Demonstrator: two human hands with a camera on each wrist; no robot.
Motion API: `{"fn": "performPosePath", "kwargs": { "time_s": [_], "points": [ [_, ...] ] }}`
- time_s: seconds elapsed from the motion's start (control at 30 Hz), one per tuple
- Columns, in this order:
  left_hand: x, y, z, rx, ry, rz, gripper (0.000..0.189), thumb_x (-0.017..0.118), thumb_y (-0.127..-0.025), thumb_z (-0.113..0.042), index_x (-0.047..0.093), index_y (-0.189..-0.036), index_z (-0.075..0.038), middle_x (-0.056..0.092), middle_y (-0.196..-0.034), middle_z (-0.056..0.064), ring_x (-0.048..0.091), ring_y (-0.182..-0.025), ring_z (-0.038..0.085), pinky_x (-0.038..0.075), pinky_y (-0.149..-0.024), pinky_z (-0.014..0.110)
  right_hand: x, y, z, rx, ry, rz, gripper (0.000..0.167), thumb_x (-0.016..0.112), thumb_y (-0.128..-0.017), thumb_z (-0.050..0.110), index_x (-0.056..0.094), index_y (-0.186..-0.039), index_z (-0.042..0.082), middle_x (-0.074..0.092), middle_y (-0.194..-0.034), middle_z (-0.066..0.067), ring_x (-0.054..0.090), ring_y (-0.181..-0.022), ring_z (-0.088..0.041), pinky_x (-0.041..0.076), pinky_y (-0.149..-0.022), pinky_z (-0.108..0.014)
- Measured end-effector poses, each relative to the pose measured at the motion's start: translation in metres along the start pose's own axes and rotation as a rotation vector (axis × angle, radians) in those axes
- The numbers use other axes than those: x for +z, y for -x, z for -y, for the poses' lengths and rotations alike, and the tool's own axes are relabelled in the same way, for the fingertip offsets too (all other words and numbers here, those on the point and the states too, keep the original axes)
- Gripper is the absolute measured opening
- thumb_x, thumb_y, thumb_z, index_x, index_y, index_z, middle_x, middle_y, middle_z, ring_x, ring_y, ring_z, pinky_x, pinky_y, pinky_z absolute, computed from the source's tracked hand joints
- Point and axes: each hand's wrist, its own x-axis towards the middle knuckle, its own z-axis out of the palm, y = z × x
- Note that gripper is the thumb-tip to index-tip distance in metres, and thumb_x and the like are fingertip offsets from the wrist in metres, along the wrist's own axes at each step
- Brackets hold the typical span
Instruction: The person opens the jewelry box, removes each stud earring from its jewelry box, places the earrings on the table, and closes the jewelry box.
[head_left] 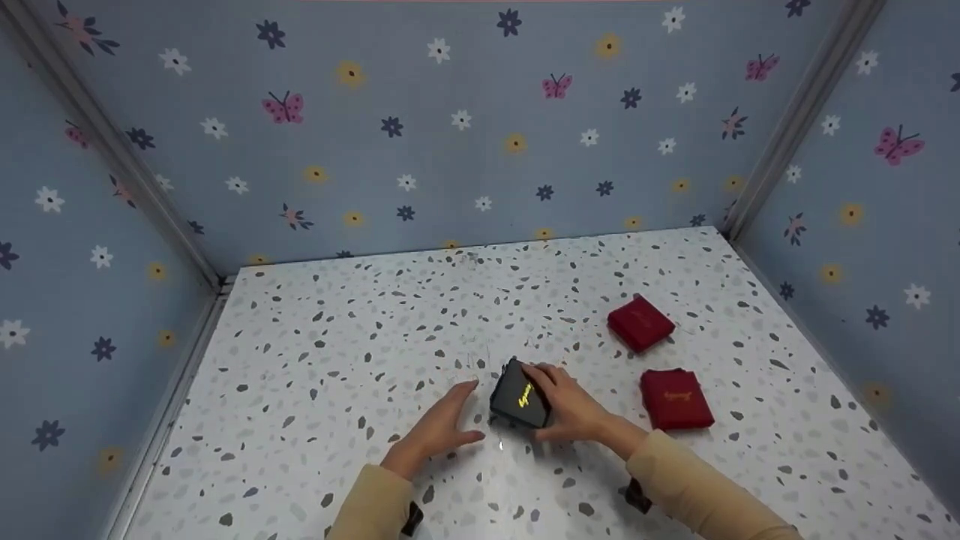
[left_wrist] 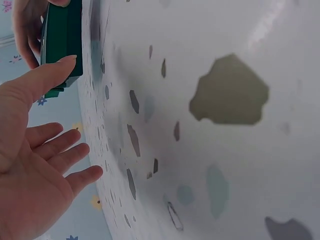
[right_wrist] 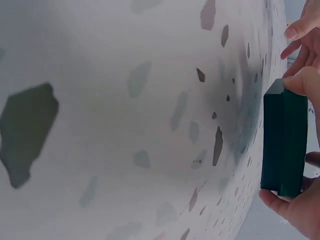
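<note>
A small dark green box (head_left: 514, 401) with gold lettering on its lid is tilted over the speckled table in the head view. My right hand (head_left: 574, 409) grips it, thumb and fingers at opposite edges; the right wrist view shows the green box (right_wrist: 284, 142) from its side, apparently closed. To the left of the box, my left hand (head_left: 435, 431) holds nothing, its fingers spread and its thumb apart from the box. In the left wrist view, the left hand (left_wrist: 40, 175) has its palm in sight.
Two red boxes lie on the table to the right: one red box (head_left: 640, 324) farther back, another red box (head_left: 676, 400) beside my right forearm. Flower-patterned panels (head_left: 465, 172) enclose the white speckled tabletop (head_left: 337, 337) at the back and both sides.
</note>
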Motion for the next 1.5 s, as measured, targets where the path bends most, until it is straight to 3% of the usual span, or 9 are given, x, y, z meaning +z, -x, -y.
{"fn": "performPosePath", "kwargs": {
  "time_s": [0.3, 0.53, 0.7, 1.13, 1.5],
  "points": [
    [0.005, 0.004, 0.001, 0.020, -0.019, 0.049, 0.088, 0.075, -0.070, -0.022, 0.023, -0.138, -0.002, 0.028, -0.139, 0.016, 0.026, -0.127, 0.030, 0.024, -0.102, 0.042, 0.004, 0.003, -0.002, -0.089, -0.024, 0.105, 0.104, 0.078, -0.058, 0.034, 0.018, -0.141, 0.019, 0.028, -0.134, -0.009, 0.033, -0.118, -0.022, 0.036, -0.094, -0.038],
    [0.011, 0.005, 0.000, -0.026, 0.040, 0.086, 0.097, 0.078, -0.064, -0.019, 0.019, -0.140, -0.006, 0.028, -0.140, 0.011, 0.026, -0.127, 0.025, 0.020, -0.104, 0.039, 0.006, 0.004, -0.002, -0.168, -0.074, 0.229, 0.103, 0.077, -0.061, 0.033, 0.014, -0.142, 0.022, 0.023, -0.137, -0.008, 0.030, -0.122, -0.022, 0.033, -0.096, -0.039],
    [0.015, 0.007, 0.000, -0.016, 0.073, 0.079, 0.101, 0.079, -0.061, -0.015, 0.017, -0.140, -0.004, 0.028, -0.140, 0.011, 0.026, -0.127, 0.025, 0.020, -0.104, 0.040, 0.008, 0.003, -0.004, -0.213, -0.097, 0.279, 0.102, 0.077, -0.062, 0.032, 0.014, -0.142, 0.024, 0.022, -0.138, -0.005, 0.029, -0.122, -0.020, 0.034, -0.096, -0.039],
    [0.020, 0.010, -0.002, -0.046, 0.081, 0.092, 0.102, 0.080, -0.063, -0.020, 0.015, -0.141, -0.007, 0.027, -0.141, 0.009, 0.026, -0.127, 0.023, 0.024, -0.102, 0.040, 0.013, -0.001, -0.007, -0.334, -0.115, 0.277, 0.102, 0.076, -0.060, 0.034, 0.017, -0.142, 0.020, 0.023, -0.136, -0.005, 0.030, -0.119, -0.019, 0.036, -0.093, -0.038],
    [0.024, 0.010, 0.000, -0.071, 0.151, 0.072, 0.110, 0.082, -0.059, -0.024, 0.012, -0.142, -0.007, 0.022, -0.142, 0.012, 0.021, -0.129, 0.028, 0.019, -0.104, 0.042, 0.013, -0.004, -0.008, -0.348, -0.120, 0.279, 0.101, 0.075, -0.061, 0.034, 0.016, -0.142, 0.019, 0.023, -0.137, -0.007, 0.028, -0.122, -0.021, 0.034, -0.095, -0.040]
  ]
}}
